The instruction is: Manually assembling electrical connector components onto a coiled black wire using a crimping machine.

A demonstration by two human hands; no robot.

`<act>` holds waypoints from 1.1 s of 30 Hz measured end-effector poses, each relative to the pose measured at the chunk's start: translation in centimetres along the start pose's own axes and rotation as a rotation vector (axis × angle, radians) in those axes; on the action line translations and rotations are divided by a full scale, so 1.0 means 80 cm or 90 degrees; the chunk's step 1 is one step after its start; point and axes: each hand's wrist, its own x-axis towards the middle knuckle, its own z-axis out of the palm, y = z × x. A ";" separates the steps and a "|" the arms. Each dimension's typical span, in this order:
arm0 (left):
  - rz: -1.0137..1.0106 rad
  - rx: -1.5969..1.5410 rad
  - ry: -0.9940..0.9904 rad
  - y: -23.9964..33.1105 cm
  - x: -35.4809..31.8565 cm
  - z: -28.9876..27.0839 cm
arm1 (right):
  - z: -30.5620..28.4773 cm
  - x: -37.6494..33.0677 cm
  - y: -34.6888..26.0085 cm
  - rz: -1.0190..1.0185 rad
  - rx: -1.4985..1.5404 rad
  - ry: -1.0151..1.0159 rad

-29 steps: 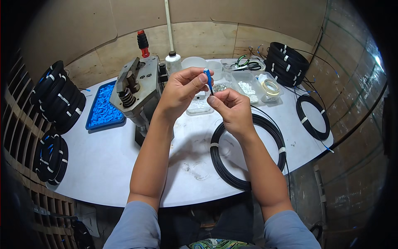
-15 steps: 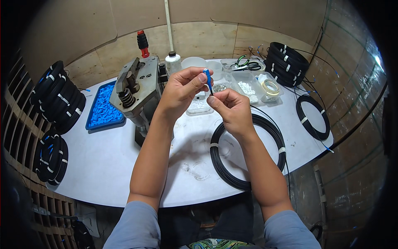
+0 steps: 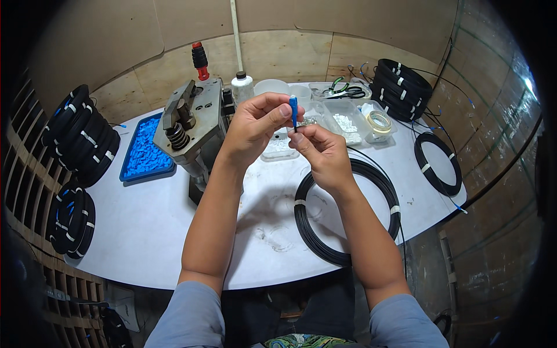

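Between my hands a slim blue cable connector (image 3: 293, 108) with a white tip stands nearly upright. Thumb and fingers of my left hand (image 3: 261, 123) pinch it from the left side. Just below, my right hand (image 3: 325, 152) is closed on the thin black cable at the connector's lower end; only a short bit of cable shows there. From behind my right hand a black cable runs down to the coiled black cable (image 3: 301, 229), which lies on the table under my right forearm and is bound with white ties.
A metal press (image 3: 200, 124) with a red-and-black handle stands left of my hands. Beside it lies a blue tray (image 3: 125, 173) of small blue parts. Plastic bins (image 3: 336, 107) of small parts, a white bottle (image 3: 242, 90) and scissors (image 3: 351, 93) are behind. Stacked cable coils (image 3: 400, 90) stand at both sides.
The blue connector has turned a little and now stands more upright, with more of it showing. My hands have barely shifted and keep their hold.
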 end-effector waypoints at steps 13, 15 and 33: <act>-0.030 -0.113 -0.022 -0.010 0.001 -0.011 | -0.002 -0.001 -0.001 0.027 -0.017 -0.058; -0.036 -0.108 -0.020 -0.011 0.002 -0.011 | -0.003 -0.001 0.002 0.026 -0.008 -0.055; -0.040 -0.103 -0.011 -0.012 0.002 -0.011 | 0.000 -0.001 0.001 0.019 -0.005 -0.041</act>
